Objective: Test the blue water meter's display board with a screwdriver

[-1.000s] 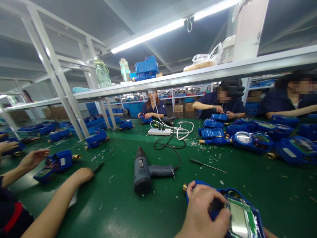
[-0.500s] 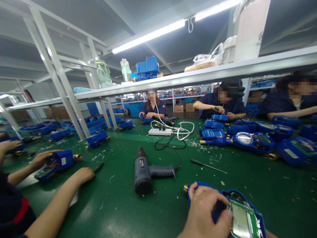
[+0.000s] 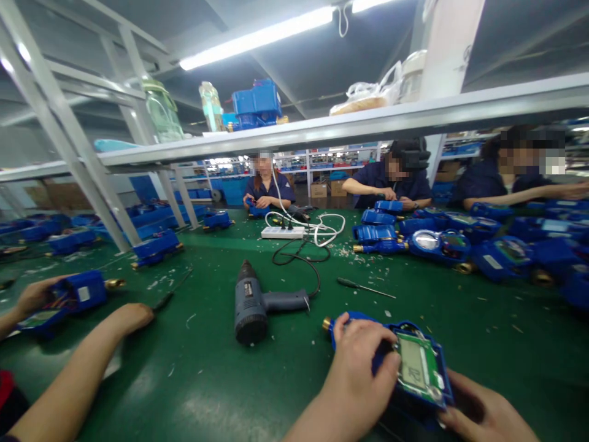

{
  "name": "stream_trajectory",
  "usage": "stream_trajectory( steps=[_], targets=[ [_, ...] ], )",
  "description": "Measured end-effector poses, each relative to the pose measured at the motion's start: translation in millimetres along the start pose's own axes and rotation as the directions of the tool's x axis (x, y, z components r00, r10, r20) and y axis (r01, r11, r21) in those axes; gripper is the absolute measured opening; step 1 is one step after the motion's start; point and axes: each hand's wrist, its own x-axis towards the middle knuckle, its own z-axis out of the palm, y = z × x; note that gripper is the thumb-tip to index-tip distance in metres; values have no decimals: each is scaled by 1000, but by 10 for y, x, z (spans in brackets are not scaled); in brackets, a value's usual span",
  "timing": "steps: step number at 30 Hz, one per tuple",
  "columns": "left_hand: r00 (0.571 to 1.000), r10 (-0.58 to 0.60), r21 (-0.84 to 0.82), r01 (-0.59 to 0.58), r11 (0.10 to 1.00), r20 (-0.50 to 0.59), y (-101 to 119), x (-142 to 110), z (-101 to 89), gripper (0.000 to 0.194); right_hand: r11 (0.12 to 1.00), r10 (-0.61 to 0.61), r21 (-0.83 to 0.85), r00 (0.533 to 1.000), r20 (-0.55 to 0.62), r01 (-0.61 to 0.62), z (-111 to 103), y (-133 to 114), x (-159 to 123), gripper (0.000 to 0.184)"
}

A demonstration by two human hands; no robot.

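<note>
Our left hand [image 3: 361,362] grasps the blue meter [image 3: 432,368] across its middle, fingers over the body and thumb beside the display [image 3: 411,361]. Our right hand [image 3: 488,408] grips the housing at its lower-right corner. The meter is at the lower right of the frame, above the table [image 3: 193,374].

Beyond the meter lies a screwdriver [image 3: 365,287]. Left of it, near frame centre, lies a heat gun [image 3: 251,307]; its black cord runs toward the white power strip [image 3: 282,232]. Further blue meters [image 3: 439,241] occupy the right side. At the left, a co-worker's forearm [image 3: 73,368] reaches over the table. Our left hand covers the meter's central section. The shelf [image 3: 294,131] crosses the upper frame.

Compared with the earlier frame, the view has shifted; our right hand, then barely visible, now shows clearly, as does more of the meter.

The long axis runs from upper left to lower right. The brass fitting [image 3: 327,323] points upper left; the display faces up.
</note>
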Motion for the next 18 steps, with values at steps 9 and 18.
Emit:
stream_trajectory(
  steps=[9, 18],
  targets=[
    [998, 31, 13, -31, 999, 52, -73, 60, -11, 18, 988, -143, 42, 980, -138, 150, 73, -266, 9, 68],
    [999, 24, -94, -21, 995, 30, -100, 55, -56, 25, 961, -57, 265, 995, -77, 76, 45, -333, 143, 58]
  ],
)
